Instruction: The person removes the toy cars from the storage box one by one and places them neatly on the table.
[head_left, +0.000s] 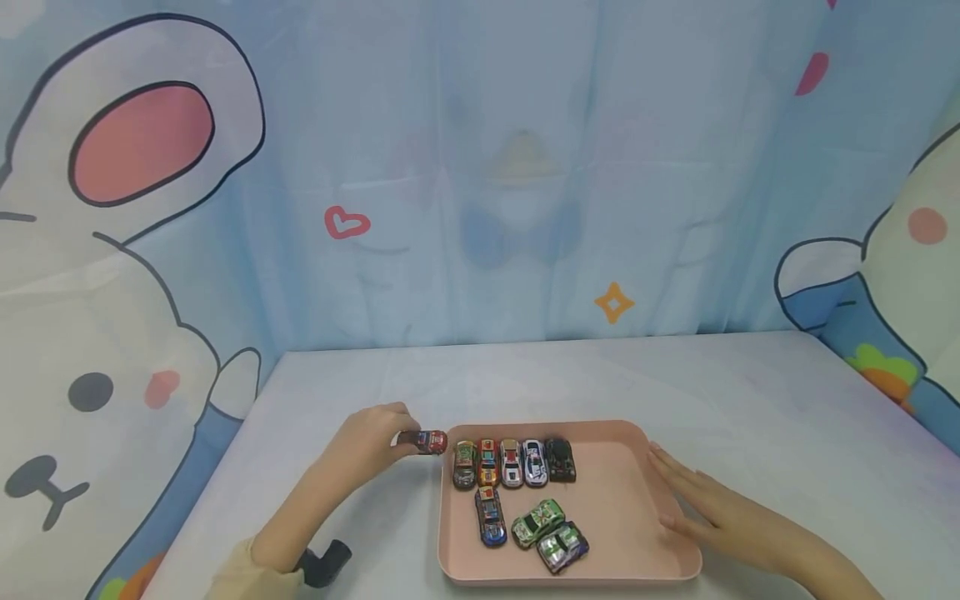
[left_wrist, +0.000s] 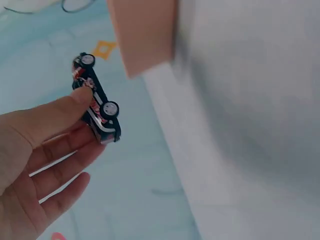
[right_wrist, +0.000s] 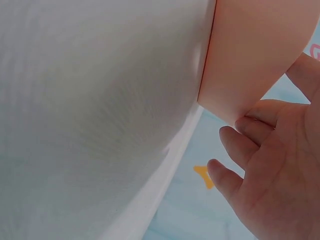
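My left hand (head_left: 372, 437) pinches a dark toy car with red parts (head_left: 424, 442) between thumb and fingers, just off the tray's upper left corner. In the left wrist view, the car (left_wrist: 96, 97) shows its side and wheels, with the thumb across its body. My right hand (head_left: 723, 517) rests at the right rim of the pink tray (head_left: 622, 500), and its fingers touch the outer wall in the right wrist view. Inside the tray, several toy cars stand in a row along the far left, among them a black car (head_left: 560, 460). Below them sits a blue car (head_left: 491, 518).
A green car (head_left: 537, 523) and a silver-green car (head_left: 562, 547) lie close together, slanted, near the tray's front. The tray stands on a white table (head_left: 397, 533). Behind hangs a light blue curtain (head_left: 420, 275) with cartoon prints. A black strap (head_left: 326, 564) shows by the left sleeve.
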